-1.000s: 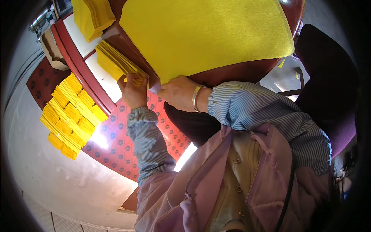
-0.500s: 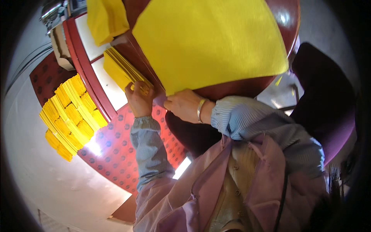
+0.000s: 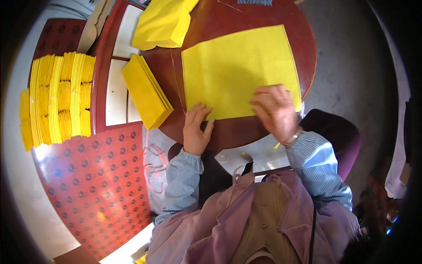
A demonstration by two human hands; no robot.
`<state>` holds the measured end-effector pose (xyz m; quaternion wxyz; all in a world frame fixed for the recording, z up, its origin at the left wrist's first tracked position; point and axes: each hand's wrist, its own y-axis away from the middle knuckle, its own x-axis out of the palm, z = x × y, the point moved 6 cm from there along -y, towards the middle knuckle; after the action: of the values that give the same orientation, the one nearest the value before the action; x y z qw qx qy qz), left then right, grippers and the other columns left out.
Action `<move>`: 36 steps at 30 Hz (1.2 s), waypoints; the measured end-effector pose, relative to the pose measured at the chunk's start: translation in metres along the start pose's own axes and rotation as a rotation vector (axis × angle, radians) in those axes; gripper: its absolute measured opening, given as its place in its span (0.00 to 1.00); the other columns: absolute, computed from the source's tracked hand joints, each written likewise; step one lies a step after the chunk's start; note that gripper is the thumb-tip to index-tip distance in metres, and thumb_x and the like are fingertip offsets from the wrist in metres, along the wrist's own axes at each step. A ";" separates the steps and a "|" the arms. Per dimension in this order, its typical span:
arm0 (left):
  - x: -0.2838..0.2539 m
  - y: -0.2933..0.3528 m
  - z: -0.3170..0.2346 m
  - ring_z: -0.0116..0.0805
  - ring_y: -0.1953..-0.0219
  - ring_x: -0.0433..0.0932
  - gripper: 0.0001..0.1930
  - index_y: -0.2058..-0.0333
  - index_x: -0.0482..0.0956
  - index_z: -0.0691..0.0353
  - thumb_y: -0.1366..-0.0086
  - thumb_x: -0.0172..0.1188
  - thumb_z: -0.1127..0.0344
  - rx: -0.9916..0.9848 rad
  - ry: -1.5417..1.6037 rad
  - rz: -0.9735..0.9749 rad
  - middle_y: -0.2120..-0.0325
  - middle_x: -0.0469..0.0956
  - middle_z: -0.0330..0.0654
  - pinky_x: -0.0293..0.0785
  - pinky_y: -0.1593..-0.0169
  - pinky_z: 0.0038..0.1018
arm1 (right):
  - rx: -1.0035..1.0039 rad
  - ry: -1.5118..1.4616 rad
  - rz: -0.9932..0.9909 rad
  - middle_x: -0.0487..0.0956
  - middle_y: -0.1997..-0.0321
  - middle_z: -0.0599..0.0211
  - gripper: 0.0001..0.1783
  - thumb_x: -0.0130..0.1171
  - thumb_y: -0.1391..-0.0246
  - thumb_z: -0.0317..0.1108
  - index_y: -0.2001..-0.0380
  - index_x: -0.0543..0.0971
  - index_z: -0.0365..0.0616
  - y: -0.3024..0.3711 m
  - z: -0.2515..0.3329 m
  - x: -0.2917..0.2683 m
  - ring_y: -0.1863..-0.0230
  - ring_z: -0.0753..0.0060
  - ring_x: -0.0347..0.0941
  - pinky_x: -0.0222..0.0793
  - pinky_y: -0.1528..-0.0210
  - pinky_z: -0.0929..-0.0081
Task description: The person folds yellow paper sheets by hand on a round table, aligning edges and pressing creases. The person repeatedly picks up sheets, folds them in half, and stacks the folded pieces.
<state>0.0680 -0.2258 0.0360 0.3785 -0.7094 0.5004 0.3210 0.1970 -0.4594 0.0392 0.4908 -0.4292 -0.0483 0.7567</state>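
Note:
A flat yellow cloth-like sheet (image 3: 237, 66) lies spread on the round reddish-brown table (image 3: 228, 136). My left hand (image 3: 197, 132) rests at its near left corner, thumb and fingers apart, fingertips touching the edge. Over the sheet's near right part is my right hand (image 3: 278, 112), slightly blurred, its fingers loosely bent and apart; I see nothing in it. Whether it touches the cloth, I cannot tell. Left of the sheet, a stack of folded yellow pieces (image 3: 147, 94) bridges the table and the white-panelled surface beside it.
A larger folded yellow pile (image 3: 165, 24) sits at the back left. Further left, bundled yellow stacks (image 3: 59, 101) stand on a red patterned surface (image 3: 101, 189). A dark purple chair (image 3: 334, 136) is at the right, by the table's edge.
My left hand has left the folded stack and come to the sheet's near corner. My right hand has let go of that corner and moved right, over the sheet. The head view has shifted.

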 end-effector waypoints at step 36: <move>0.013 0.059 -0.028 0.49 0.47 0.76 0.14 0.58 0.83 0.59 0.45 0.69 0.73 0.044 0.076 -0.160 0.55 0.81 0.43 0.67 0.39 0.44 | 0.830 -0.506 -0.172 0.83 0.67 0.65 0.17 0.67 0.35 0.28 0.45 0.79 0.36 0.068 -0.135 -0.062 0.71 0.76 0.80 0.81 0.66 0.76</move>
<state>0.0179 -0.2684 0.0264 0.3993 -0.7503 0.4630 0.2515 0.2522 -0.5901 -0.0415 0.6541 0.0055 0.1043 0.7492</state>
